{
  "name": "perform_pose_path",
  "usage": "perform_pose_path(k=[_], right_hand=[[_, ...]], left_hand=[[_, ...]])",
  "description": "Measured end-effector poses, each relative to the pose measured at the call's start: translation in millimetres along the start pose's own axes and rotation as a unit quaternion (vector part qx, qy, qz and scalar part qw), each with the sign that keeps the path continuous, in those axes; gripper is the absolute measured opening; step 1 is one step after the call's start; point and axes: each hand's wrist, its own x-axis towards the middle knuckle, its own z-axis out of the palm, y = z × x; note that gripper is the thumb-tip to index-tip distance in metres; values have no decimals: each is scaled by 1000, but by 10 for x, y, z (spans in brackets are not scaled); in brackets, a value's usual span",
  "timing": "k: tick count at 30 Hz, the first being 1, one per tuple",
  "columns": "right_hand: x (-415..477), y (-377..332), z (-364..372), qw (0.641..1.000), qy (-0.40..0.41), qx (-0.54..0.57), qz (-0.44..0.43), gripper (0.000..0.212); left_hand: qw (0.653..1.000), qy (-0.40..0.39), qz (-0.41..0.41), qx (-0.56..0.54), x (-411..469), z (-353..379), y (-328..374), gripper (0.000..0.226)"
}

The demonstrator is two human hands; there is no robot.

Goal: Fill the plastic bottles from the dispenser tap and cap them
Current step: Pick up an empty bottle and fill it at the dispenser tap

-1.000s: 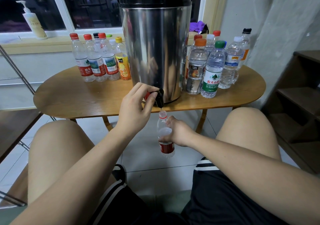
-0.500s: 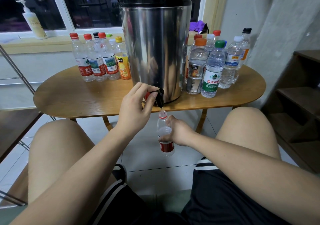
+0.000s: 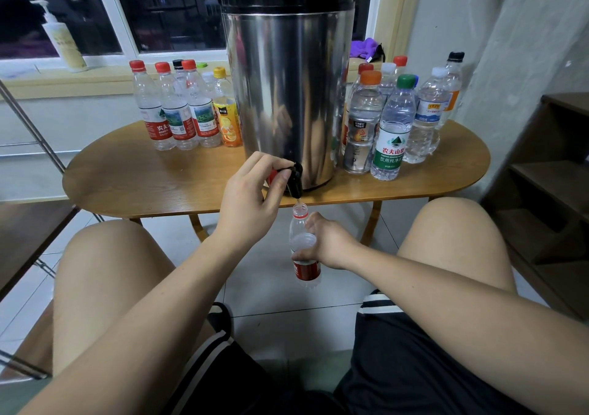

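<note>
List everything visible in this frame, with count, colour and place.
dispenser: one, steel with black lid, middle of the table
tap: one, black, low on the dispenser's front
left bottles: at least six, clear, red, black, green and yellow caps, left of the dispenser
right bottles: at least seven, clear, orange, green, red, white and black caps, right of the dispenser
uncapped bottle: one, clear with red label, under the tap
table: one, light wood, below the window
pump bottle: one, cream, sill at left
cloth: one, purple, sill at right
shelves: one unit, dark wood, far right
left hand: pinches the tap
right hand: grips the uncapped bottle
</note>
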Motion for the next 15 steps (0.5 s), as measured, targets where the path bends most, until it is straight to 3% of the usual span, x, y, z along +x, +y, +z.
perform_pose_path(k=[15], right_hand=[[14,15,6,1000,0,-1,-4,83]], left_hand=[[1000,-3,-1,4,-1,2,6,13]])
